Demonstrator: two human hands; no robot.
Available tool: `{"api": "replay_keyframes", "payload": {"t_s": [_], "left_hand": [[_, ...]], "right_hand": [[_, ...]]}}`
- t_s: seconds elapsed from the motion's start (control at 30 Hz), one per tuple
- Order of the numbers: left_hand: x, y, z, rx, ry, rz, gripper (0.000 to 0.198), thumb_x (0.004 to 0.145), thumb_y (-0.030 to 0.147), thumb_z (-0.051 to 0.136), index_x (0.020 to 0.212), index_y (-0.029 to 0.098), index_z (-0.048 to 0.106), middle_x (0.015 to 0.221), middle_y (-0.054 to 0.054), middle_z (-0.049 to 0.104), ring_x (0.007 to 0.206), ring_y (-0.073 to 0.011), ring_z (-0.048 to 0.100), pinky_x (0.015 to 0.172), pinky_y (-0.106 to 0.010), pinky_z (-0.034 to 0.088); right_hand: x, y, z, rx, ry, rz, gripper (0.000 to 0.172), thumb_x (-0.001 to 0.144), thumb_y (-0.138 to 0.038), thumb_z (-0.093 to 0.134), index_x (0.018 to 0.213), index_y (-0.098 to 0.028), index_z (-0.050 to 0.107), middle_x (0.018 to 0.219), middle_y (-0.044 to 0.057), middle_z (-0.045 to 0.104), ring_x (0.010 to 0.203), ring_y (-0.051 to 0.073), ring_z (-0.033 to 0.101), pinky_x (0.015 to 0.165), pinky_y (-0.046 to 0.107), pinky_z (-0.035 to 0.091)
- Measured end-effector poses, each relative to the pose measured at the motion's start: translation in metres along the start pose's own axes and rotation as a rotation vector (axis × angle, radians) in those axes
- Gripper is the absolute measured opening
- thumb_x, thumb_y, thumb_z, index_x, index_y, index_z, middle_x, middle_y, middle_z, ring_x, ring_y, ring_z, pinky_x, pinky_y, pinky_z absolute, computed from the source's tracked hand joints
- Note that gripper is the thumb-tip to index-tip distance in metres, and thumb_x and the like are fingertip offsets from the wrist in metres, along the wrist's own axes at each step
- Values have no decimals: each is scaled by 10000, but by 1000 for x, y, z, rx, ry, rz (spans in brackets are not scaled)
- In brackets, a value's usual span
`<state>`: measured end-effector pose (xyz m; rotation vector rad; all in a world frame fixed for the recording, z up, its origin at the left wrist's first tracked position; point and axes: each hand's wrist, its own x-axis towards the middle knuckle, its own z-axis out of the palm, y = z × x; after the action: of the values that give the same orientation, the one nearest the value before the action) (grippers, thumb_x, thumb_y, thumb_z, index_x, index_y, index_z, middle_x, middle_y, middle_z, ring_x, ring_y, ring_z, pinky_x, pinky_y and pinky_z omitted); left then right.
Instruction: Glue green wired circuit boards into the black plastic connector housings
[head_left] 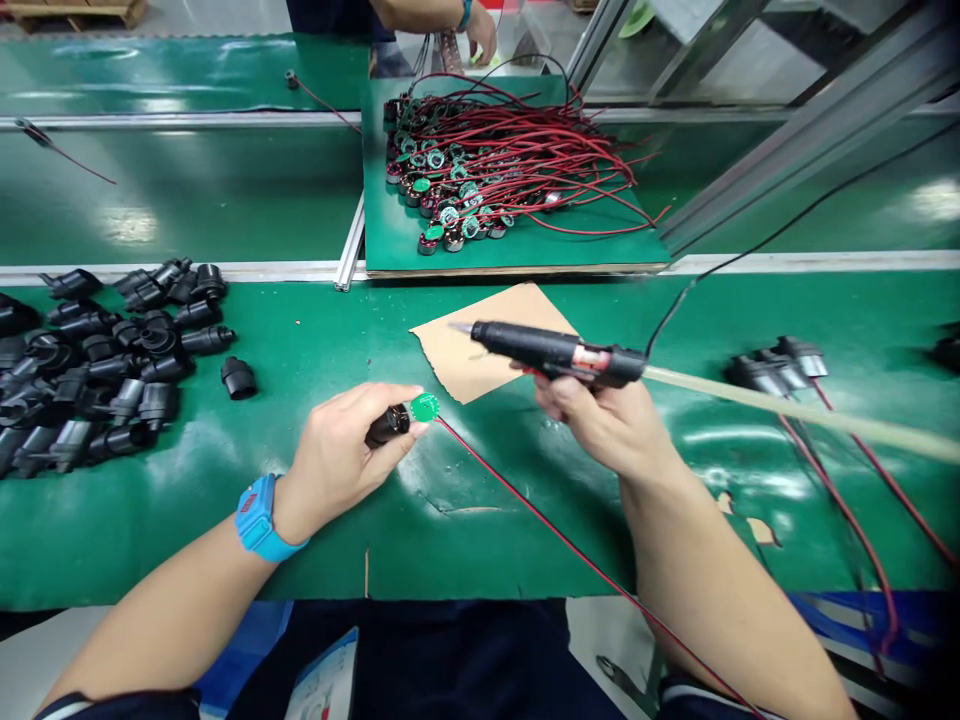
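My left hand (352, 440) is closed round a black plastic housing (388, 427). At the housing's end, by my thumb and fingertips, sits a small round green circuit board (425, 406). A red wire (525, 500) runs from the board down to the right, past my right forearm. In my right hand (600, 415) is a black hot glue gun (540, 348), its nozzle pointing left above a piece of brown cardboard (487, 350). A pale glue stick (787, 405) sticks out of the gun's back, and a black cord trails from it.
Black plastic housings (82, 360) lie heaped at left. A raised green board (517, 255) at the back carries many round parts with red wires (555, 150). Several wired housings (780, 368) lie at right. Across the bench, another person's hand (482, 35) shows.
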<state>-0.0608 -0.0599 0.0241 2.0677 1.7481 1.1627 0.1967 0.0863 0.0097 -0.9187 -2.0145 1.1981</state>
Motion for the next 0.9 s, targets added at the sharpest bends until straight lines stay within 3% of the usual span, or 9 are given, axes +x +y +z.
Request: {"api": "replay_keyframes", "payload": {"t_s": [0.1,0.27,0.43,0.9], "left_hand": [[1,-2,-1,46,-13,-19,248,947,315,692,1154,181,667,975,-38,774,830,-175,725,718,-280,547],[2,-3,-2,142,-31,-8,249,968,346,656,1157,184,661,917,-30,763,756,-179,705,662,-295,535],[1,-2,-3,205,-44,-5,254,980,359,635,1176,199,652,892,-23,746,743,-177,691,665,-297,526],[-2,-2,-3,239,-46,9,257,977,354,640,1188,207,647,847,-14,723,725,-184,673,675,-303,505]], "right_hand": [[-12,-10,0,107,-153,-71,435,957,-628,570,885,-205,645,648,-9,502,546,142,452,497,303,381],[-11,-37,-1,48,-214,-158,354,957,-504,642,767,-208,596,685,-13,495,570,125,436,515,288,367],[-5,-48,2,-27,-209,-174,332,953,-422,665,719,-203,577,668,-25,483,552,111,420,514,270,367],[-6,-56,4,-130,-187,-179,395,961,-495,636,674,-247,522,602,-33,468,477,126,403,467,307,366]]}}
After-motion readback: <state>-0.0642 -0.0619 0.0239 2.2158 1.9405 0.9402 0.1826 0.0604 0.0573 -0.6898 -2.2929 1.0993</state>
